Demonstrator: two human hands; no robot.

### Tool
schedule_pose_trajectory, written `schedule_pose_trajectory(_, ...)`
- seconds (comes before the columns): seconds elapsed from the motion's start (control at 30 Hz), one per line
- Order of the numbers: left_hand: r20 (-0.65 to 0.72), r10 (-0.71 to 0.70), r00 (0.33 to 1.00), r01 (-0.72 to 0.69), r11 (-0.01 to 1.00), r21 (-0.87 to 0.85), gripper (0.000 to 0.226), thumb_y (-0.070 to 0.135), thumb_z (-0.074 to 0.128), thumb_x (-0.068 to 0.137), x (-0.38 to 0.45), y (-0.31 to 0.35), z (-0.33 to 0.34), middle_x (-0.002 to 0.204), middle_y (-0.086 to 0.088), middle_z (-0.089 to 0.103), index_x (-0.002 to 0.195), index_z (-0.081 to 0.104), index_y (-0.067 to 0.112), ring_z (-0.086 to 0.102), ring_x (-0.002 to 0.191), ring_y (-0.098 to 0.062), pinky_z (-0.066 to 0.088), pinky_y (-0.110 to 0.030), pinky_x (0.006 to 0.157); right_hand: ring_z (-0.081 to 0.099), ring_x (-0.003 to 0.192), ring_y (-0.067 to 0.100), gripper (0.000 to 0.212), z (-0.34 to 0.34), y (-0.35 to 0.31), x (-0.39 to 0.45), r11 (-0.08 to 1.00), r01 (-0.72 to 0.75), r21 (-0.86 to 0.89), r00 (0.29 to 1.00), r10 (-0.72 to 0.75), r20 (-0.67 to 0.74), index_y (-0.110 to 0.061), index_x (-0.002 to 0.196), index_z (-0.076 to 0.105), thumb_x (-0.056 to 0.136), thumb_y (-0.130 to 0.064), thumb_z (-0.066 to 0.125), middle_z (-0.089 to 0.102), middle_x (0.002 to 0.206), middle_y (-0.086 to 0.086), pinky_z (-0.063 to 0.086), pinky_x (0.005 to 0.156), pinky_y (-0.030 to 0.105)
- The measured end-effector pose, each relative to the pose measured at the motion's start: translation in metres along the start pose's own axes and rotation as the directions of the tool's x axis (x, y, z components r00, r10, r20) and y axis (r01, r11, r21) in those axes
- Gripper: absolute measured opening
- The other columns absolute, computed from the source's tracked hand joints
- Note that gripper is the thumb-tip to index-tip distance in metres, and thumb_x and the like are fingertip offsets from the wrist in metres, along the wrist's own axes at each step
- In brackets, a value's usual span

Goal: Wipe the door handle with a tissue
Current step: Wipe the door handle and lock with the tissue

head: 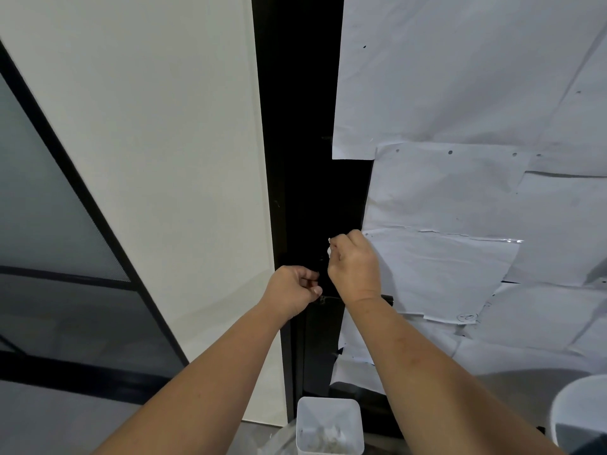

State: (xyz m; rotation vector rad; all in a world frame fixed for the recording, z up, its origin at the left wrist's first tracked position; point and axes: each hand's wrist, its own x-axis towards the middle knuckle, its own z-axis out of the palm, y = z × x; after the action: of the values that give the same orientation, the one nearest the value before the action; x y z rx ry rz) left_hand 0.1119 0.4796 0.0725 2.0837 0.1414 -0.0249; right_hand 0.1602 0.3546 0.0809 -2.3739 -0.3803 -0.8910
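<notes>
A black door (305,126) with a black handle (387,298) fills the middle of the head view; most of the handle is hidden behind my hands and blends into the dark door. My right hand (354,264) is raised against the door and pinches a small white tissue (329,246), of which only a scrap shows at the fingertips. My left hand (292,290) is beside it, a little lower and to the left, with fingers curled near the door's edge; what it holds is too dark to tell.
A white wall panel (164,142) stands left of the door, with dark glass (49,224) further left. White paper sheets (476,159) cover the surface on the right. A white bin (330,425) with crumpled tissues sits on the floor below. Another white container (581,415) is at lower right.
</notes>
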Motion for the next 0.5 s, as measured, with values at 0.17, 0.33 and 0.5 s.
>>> schedule_pose_trajectory(0.17,0.015,-0.009,1.0,0.009,1.0,-0.012,0.032,0.012,0.07,0.086,0.0,-0.002,-0.002,0.097,0.004,0.069,0.118,0.066,0.013,0.064,0.095,-0.01,0.048,-0.018,0.086,0.049,0.055,0.026,0.016,0.006,0.014,-0.021,0.988,-0.145,-0.06,0.982,0.151,0.114,-0.004,0.067,0.059,0.065,0.012,0.059,0.051,0.068,0.009,0.037,0.044,0.028)
schedule_pose_trajectory(0.33,0.001,0.001,1.0,-0.001,1.0,-0.017,0.032,0.011,0.071,0.086,0.001,-0.004,-0.001,0.093,0.005,0.068,0.117,0.067,0.014,0.064,0.093,-0.009,0.048,-0.017,0.085,0.055,0.065,0.018,0.017,-0.001,0.02,-0.025,0.935,-0.355,0.029,0.923,0.345,0.173,-0.01,0.088,0.065,0.08,0.002,0.055,0.058,0.078,0.005,0.041,0.056,0.024)
schedule_pose_trajectory(0.5,0.006,0.001,1.0,0.0,1.0,-0.011,0.032,0.012,0.071,0.086,0.001,-0.003,-0.001,0.095,0.004,0.069,0.117,0.067,0.014,0.064,0.093,-0.008,0.049,-0.019,0.086,0.063,0.073,0.025,0.015,-0.004,0.01,-0.021,0.932,-0.362,-0.002,0.879,0.342,0.332,-0.003,0.089,0.065,0.081,0.001,0.054,0.066,0.079,0.011,0.051,0.063,0.029)
